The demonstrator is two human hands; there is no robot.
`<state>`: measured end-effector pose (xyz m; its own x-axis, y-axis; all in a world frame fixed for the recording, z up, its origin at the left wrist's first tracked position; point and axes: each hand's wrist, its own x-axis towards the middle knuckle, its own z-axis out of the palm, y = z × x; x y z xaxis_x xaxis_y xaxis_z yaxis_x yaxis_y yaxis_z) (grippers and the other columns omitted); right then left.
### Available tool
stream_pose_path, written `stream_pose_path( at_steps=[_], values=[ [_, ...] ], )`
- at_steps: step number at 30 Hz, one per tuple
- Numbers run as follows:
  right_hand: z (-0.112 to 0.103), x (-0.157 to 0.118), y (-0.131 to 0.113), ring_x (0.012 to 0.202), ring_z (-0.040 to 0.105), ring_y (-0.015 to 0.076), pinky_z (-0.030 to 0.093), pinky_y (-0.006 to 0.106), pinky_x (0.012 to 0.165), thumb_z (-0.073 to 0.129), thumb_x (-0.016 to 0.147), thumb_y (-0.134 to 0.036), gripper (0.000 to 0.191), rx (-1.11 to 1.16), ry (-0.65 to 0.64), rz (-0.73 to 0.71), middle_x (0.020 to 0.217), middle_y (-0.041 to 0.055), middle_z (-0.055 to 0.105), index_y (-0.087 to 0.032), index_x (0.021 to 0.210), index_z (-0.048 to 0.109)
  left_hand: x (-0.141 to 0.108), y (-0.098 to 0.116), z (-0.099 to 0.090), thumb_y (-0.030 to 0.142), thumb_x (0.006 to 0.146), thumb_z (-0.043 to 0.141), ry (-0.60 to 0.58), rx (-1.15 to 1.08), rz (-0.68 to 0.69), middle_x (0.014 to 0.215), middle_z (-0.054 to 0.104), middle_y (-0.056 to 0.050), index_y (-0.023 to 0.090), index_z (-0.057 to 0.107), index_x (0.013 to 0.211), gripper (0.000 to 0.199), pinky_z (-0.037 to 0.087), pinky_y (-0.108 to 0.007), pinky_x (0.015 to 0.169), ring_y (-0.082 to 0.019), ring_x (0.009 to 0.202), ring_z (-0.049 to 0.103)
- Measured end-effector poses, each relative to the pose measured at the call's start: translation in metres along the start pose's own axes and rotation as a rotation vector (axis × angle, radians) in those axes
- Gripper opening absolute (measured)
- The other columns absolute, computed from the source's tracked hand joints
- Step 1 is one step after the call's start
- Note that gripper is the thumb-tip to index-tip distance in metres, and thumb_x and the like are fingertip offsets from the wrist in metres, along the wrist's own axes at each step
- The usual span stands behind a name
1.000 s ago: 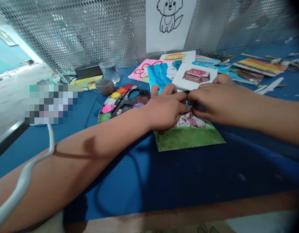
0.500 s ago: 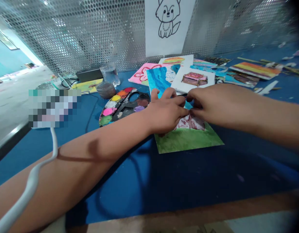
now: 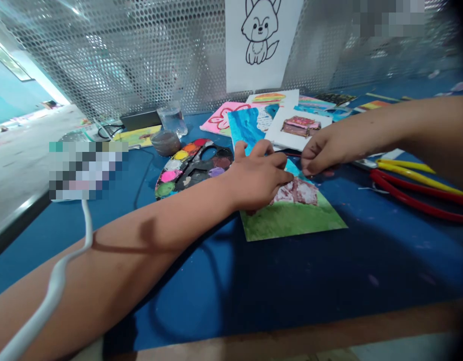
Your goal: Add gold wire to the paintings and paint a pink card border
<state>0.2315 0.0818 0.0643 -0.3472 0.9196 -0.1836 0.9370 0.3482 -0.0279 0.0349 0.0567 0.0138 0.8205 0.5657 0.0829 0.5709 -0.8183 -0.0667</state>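
My left hand (image 3: pixel 258 175) lies over the left part of a small painting (image 3: pixel 295 220), its bent fingers apart and pressing on the sheet. The painting shows green below, a brown-and-white patch in the middle and blue at the top. At its upper right edge is my right hand (image 3: pixel 321 154), fingers pinched together and pointing down; anything between them is hidden. Just behind both hands lies a white card with a painted pink and brown chest (image 3: pixel 301 125). A paint palette (image 3: pixel 195 165) with several colours sits left of my left hand.
Red- and yellow-handled scissors (image 3: pixel 415 188) lie under my right forearm. A clear cup (image 3: pixel 173 120) and a jar of murky water (image 3: pixel 166 144) stand behind the palette. A fox drawing (image 3: pixel 259 75) hangs on the perforated metal screen (image 3: pixel 159 60). A white cable (image 3: pixel 61 265) crosses my left arm.
My right hand has drawn away from my left fingers, slightly right, and its forearm has swung up, uncovering the scissors. My left hand stays on the painting. The view has shifted slightly.
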Motion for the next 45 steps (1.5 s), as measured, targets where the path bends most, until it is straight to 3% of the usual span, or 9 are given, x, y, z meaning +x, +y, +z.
stream_pose_path(
  at_steps=[2,3,8,13,17,20,34,40,45],
  values=[
    [-0.001,-0.005,-0.007,0.058,0.042,0.0101,0.034,0.030,0.059,0.054,0.087,-0.019,0.030,0.150,-0.316,0.121,0.062,0.0006,0.054,-0.017,0.057,0.060,0.000,0.000,0.001,0.021,0.099,0.046,0.002,0.002,-0.002,0.132,0.062,-0.007,0.034,0.069,0.129,0.040,0.023,-0.053,0.092,-0.038,0.132,0.035],
    [0.000,-0.007,-0.008,0.059,0.041,0.0100,0.034,0.029,0.060,0.050,0.087,-0.016,0.028,0.228,-0.383,0.160,0.063,0.0000,0.052,-0.017,0.060,0.060,0.000,-0.001,0.001,0.021,0.099,0.046,0.004,0.004,-0.001,0.133,0.061,-0.007,0.035,0.069,0.129,0.040,0.023,-0.054,0.092,-0.038,0.132,0.035],
    [0.013,-0.012,0.005,0.061,0.039,0.0102,0.032,0.030,0.062,0.047,0.085,-0.016,0.023,0.456,-0.329,0.107,0.062,-0.0017,0.048,-0.017,0.065,0.056,0.001,-0.001,0.002,0.021,0.099,0.046,0.006,0.005,0.008,0.135,0.060,-0.007,0.035,0.070,0.128,0.040,0.024,-0.055,0.093,-0.039,0.132,0.035],
    [0.030,-0.013,0.025,0.063,0.040,0.0114,0.033,0.030,0.063,0.052,0.083,-0.035,0.020,0.468,-0.250,-0.021,0.067,-0.0015,0.049,-0.020,0.073,0.059,0.001,0.000,0.001,0.020,0.100,0.045,-0.015,-0.001,-0.005,0.136,0.059,-0.006,0.036,0.068,0.130,0.041,0.024,-0.055,0.093,-0.038,0.134,0.034],
    [0.043,-0.011,0.035,0.062,0.041,0.0125,0.034,0.030,0.061,0.062,0.073,-0.068,0.046,0.529,-0.202,-0.056,0.070,-0.0013,0.051,-0.023,0.080,0.061,0.001,-0.001,0.002,0.019,0.099,0.045,0.006,-0.009,0.001,0.134,0.060,-0.007,0.033,0.070,0.126,0.040,0.024,-0.054,0.093,-0.038,0.132,0.035],
    [0.047,-0.012,0.036,0.061,0.042,0.0126,0.035,0.030,0.060,0.063,0.070,-0.079,0.056,0.549,-0.167,-0.103,0.068,-0.0007,0.052,-0.023,0.077,0.061,0.001,-0.001,0.003,0.020,0.099,0.046,0.028,-0.011,0.009,0.132,0.062,-0.007,0.032,0.071,0.125,0.038,0.024,-0.055,0.094,-0.038,0.131,0.035],
    [0.057,-0.019,0.035,0.071,0.057,0.0197,0.041,0.036,0.067,0.060,0.069,-0.082,0.059,0.505,0.037,-0.134,0.074,0.0035,0.066,-0.023,0.077,0.068,0.001,0.000,0.000,0.018,0.097,0.047,-0.009,-0.024,-0.008,0.132,0.062,-0.007,0.034,0.070,0.127,0.041,0.026,-0.060,0.095,-0.042,0.134,0.035],
    [0.055,-0.018,0.037,0.069,0.058,0.0195,0.043,0.037,0.068,0.066,0.067,-0.081,0.058,0.521,0.080,-0.159,0.073,0.0031,0.067,-0.025,0.082,0.070,0.001,0.000,0.000,0.018,0.097,0.047,-0.009,-0.017,-0.004,0.132,0.062,-0.008,0.035,0.070,0.128,0.042,0.025,-0.062,0.096,-0.042,0.134,0.035],
    [0.055,-0.015,0.039,0.082,0.064,0.0231,0.048,0.041,0.078,0.067,0.071,-0.077,0.053,0.539,0.078,-0.222,0.087,0.0046,0.073,-0.026,0.085,0.073,0.001,0.000,-0.001,0.018,0.097,0.047,-0.021,-0.013,-0.013,0.134,0.061,-0.007,0.036,0.069,0.128,0.042,0.025,-0.060,0.096,-0.041,0.136,0.035]
  ],
)
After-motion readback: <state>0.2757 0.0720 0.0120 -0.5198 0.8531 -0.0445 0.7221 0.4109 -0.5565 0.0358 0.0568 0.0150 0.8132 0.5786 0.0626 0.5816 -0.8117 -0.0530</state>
